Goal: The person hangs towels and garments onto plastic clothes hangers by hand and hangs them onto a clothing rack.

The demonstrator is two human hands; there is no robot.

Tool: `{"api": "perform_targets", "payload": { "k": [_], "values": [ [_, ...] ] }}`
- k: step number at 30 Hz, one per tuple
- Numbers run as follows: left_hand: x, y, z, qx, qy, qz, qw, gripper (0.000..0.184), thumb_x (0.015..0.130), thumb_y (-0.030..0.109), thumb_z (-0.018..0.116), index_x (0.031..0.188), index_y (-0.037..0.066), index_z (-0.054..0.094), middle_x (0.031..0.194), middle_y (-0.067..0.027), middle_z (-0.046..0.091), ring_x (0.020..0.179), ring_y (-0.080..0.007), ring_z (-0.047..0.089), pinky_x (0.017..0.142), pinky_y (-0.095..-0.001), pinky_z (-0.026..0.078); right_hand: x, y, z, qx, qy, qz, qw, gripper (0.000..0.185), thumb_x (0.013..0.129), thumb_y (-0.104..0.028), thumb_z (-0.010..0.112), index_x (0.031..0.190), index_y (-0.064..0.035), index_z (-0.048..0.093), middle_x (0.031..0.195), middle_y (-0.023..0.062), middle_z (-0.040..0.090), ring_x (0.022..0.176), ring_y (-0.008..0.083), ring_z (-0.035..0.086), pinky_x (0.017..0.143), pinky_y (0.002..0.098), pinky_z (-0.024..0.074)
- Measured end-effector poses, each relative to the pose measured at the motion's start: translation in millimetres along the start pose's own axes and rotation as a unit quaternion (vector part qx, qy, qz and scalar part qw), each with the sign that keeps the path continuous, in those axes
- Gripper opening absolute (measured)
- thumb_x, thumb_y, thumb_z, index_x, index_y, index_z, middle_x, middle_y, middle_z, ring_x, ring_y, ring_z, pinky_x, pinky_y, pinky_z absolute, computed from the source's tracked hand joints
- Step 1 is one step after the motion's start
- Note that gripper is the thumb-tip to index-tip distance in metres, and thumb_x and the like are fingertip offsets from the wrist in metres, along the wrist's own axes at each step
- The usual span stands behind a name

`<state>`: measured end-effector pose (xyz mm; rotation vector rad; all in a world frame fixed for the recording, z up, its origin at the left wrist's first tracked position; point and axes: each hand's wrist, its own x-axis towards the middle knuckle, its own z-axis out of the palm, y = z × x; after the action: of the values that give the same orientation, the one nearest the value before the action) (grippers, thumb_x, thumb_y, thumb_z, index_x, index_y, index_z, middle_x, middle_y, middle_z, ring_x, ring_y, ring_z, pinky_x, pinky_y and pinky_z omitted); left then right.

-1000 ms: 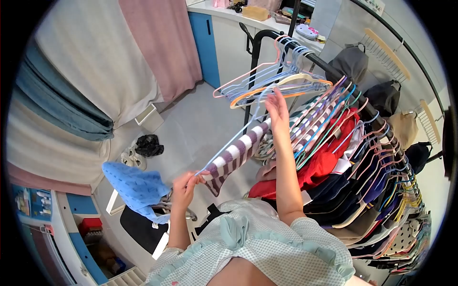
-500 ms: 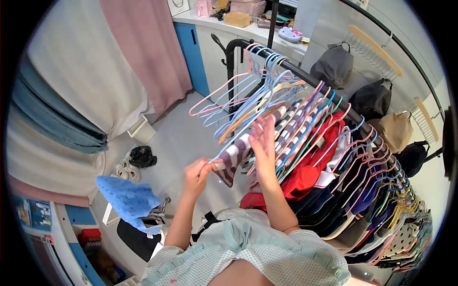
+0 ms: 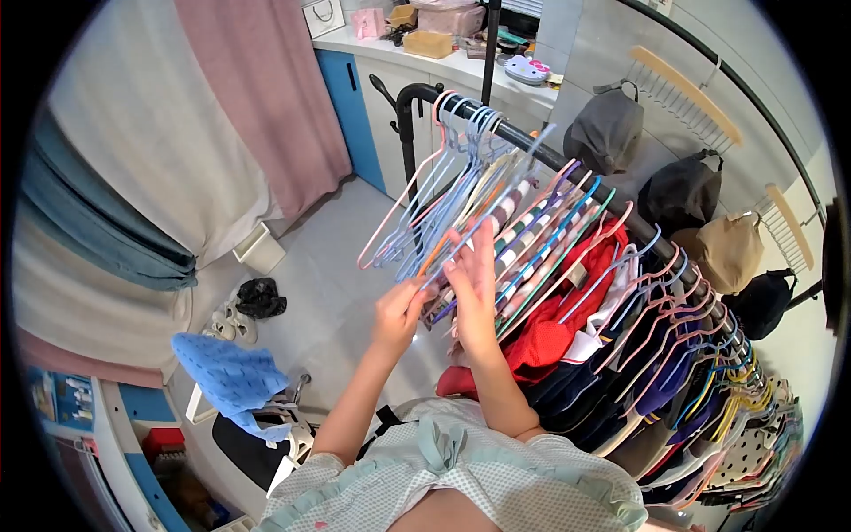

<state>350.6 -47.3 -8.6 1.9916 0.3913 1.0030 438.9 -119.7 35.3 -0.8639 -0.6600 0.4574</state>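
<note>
My left hand (image 3: pixel 399 315) is pinched on the lower end of a light blue clothes hanger (image 3: pixel 510 182), beside the front part of the rack. The hanger slants up towards the rail, its hook end blurred by motion. My right hand (image 3: pixel 472 293) lies next to the hanger with its fingers stretched out, close to the striped clothes. A purple-and-white striped garment (image 3: pixel 505 210) shows just beyond my right fingertips, partly covered by hangers. To the left, bare blue and pink hangers (image 3: pixel 403 208) hang bunched together.
The black rack rail (image 3: pixel 550 158) runs towards the right, with a red garment (image 3: pixel 550 341) and many dark clothes. Bags (image 3: pixel 603 129) hang on the wall behind. At left, a blue cloth (image 3: pixel 235 377) covers part of a chair. A white bin (image 3: pixel 260 250) stands by the curtain (image 3: pixel 266 97).
My left hand has moved right and up with the hanger, nearer the rail. The striped garment no longer hangs down between my hands. The bare hangers have swung closer together.
</note>
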Motion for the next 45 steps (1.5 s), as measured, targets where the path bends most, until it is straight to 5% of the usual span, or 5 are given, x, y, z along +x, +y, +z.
{"api": "perform_targets", "payload": {
  "k": [9,13,20,24,45],
  "values": [
    [-13,-15,14,0.085,-0.069,0.027,0.994,0.016,0.082,0.005,0.054,0.097,0.001,0.057,0.092,-0.0142,0.06,0.083,-0.0322,0.059,0.071,-0.0353,0.047,-6,14,-10,-0.145,0.046,-0.034,0.988,0.077,0.079,-0.001,0.048,0.141,-0.0024,0.002,0.147,0.0161,-0.006,0.136,0.0247,-0.008,0.108,0.0349,0.0003],
    [-13,-6,14,0.083,-0.023,0.059,0.995,0.017,0.079,0.005,0.054,0.096,0.001,0.058,0.091,-0.0129,0.061,0.081,-0.0297,0.059,0.069,-0.0347,0.048,-8,7,-3,-0.284,0.035,-0.132,0.949,0.073,0.078,0.002,0.047,0.14,-0.0009,0.009,0.147,0.0153,0.003,0.136,0.0245,0.0,0.108,0.0349,0.0029],
    [-2,-6,-14,0.172,0.115,0.008,0.978,0.017,0.074,0.0,0.056,0.09,0.004,0.06,0.082,-0.0073,0.06,0.073,-0.0232,0.059,0.062,-0.0314,0.047,-7,12,14,-0.025,-0.055,-0.001,0.998,0.071,0.081,0.001,0.049,0.139,0.0008,0.009,0.146,0.0149,0.011,0.135,0.0244,0.012,0.108,0.0348,0.0123],
    [16,-22,-28,0.238,0.131,0.057,0.961,0.021,0.073,0.002,0.06,0.093,0.008,0.063,0.103,-0.0071,0.056,0.089,-0.0228,0.055,0.068,-0.0297,0.046,-1,15,23,0.039,-0.07,0.085,0.993,0.069,0.085,-0.003,0.049,0.14,-0.0012,0.008,0.146,0.0149,0.011,0.135,0.0245,0.011,0.106,0.0339,0.017],
    [34,-44,-14,0.244,0.038,0.035,0.968,0.022,0.07,0.01,0.064,0.091,0.005,0.062,0.115,-0.0115,0.051,0.104,-0.0318,0.049,0.085,-0.0386,0.042,14,72,15,-0.072,0.041,0.046,0.996,0.074,0.083,-0.007,0.052,0.14,0.0012,0.005,0.145,0.0212,0.0,0.135,0.0259,-0.001,0.107,0.0352,0.0088]
  ]
}}
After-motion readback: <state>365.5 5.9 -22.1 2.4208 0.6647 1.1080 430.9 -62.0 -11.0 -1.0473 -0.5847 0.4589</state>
